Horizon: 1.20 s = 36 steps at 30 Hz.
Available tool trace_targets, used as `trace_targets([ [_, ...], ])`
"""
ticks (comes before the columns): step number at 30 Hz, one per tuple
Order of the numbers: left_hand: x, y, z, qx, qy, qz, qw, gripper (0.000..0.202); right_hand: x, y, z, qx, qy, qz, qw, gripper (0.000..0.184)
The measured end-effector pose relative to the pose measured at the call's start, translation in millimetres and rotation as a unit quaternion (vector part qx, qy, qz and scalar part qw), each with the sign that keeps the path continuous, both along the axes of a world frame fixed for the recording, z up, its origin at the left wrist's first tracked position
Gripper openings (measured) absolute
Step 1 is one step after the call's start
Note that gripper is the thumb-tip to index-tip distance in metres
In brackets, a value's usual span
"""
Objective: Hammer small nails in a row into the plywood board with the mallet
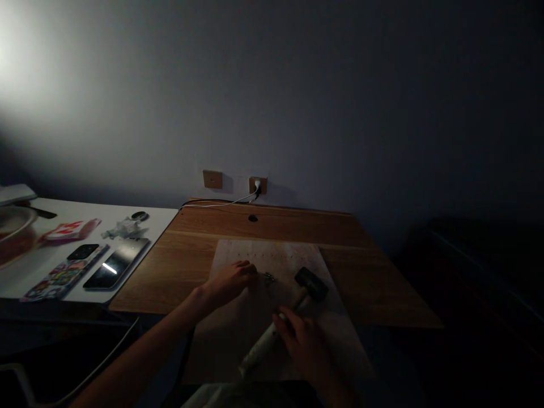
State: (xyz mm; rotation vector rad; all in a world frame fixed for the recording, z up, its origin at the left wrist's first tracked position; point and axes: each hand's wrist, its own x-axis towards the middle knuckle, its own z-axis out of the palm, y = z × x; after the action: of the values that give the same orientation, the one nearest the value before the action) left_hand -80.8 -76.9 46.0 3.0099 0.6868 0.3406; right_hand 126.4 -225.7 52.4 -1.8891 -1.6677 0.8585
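Observation:
A pale wooden board (238,334) lies on the brown table, with a row of small dark spots, maybe nails or holes, near its far edge. My right hand (308,343) is closed round the handle of a rubber mallet (312,283), whose black head rests over the board's right side. The light-wrapped handle end points toward me. On the left of the board, my left hand (233,280) is low with its fingers curled together; whatever they hold is hidden. Just right of those fingertips lies a little pile of small metal pieces (269,277), perhaps nails.
A white table (165,218) adjoins on the left, holding a phone (119,263), a patterned phone case (63,275), a crumpled plastic bag (127,228), a red-and-white packet (70,229) and a bowl (17,232). Cables run along the wall to a socket (258,185).

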Motion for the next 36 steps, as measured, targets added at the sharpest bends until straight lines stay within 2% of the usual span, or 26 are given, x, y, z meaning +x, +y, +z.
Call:
trace_targets([
  [3,-0.7,3.3,-3.1,0.023,0.007,0.001,1.0,0.023,1.9,1.4,-4.6,0.003,0.091,-0.033,0.995,0.042],
  [5,-0.8,5.0,-3.7,0.032,0.001,0.01,0.999,0.021,4.5,-4.2,-9.4,-0.011,0.211,-0.061,0.976,0.041],
  [8,2.1,8.7,-1.8,0.022,-0.025,0.01,0.999,0.018,7.8,-17.3,-13.3,-0.014,0.407,-0.156,0.9,0.044],
  [10,6.9,13.2,-0.4,-0.013,-0.06,0.014,0.998,0.018,11.3,-23.5,-11.9,-0.012,0.463,-0.219,0.859,0.056],
  [11,10.3,16.4,-0.2,-0.04,-0.083,0.02,0.996,0.017,14.1,-24.6,-10.2,-0.016,0.464,-0.24,0.852,0.064],
  [15,32.5,35.2,-6.5,-0.151,-0.181,0.058,0.97,0.014,33.6,-14.7,-5.0,0.005,0.405,-0.252,0.879,0.084],
  [19,70.3,57.2,-17.1,-0.203,-0.243,0.071,0.946,0.023,58.7,5.0,-12.6,0.054,0.343,-0.247,0.904,0.098],
  [22,105.6,70.2,-19.1,-0.228,-0.256,0.058,0.938,0.02,73.0,15.9,-22.8,0.074,0.299,-0.265,0.914,0.086],
  [25,138.1,79.1,-17.1,-0.249,-0.242,0.05,0.936,0.023,78.9,20.1,-28.0,0.052,0.288,-0.267,0.918,0.072],
  [27,153.3,82.8,-16.7,-0.252,-0.232,0.059,0.938,0.023,78.9,19.9,-27.3,0.037,0.294,-0.278,0.914,0.069],
  [31,164.1,86.3,-22.9,-0.256,-0.214,0.076,0.94,0.023,76.6,18.1,-21.1,0.031,0.318,-0.287,0.903,0.066],
  [36,161.0,87.4,-32.7,-0.259,-0.212,0.037,0.941,0.025,79.5,19.7,-15.0,0.006,0.357,-0.296,0.886,0.064],
])
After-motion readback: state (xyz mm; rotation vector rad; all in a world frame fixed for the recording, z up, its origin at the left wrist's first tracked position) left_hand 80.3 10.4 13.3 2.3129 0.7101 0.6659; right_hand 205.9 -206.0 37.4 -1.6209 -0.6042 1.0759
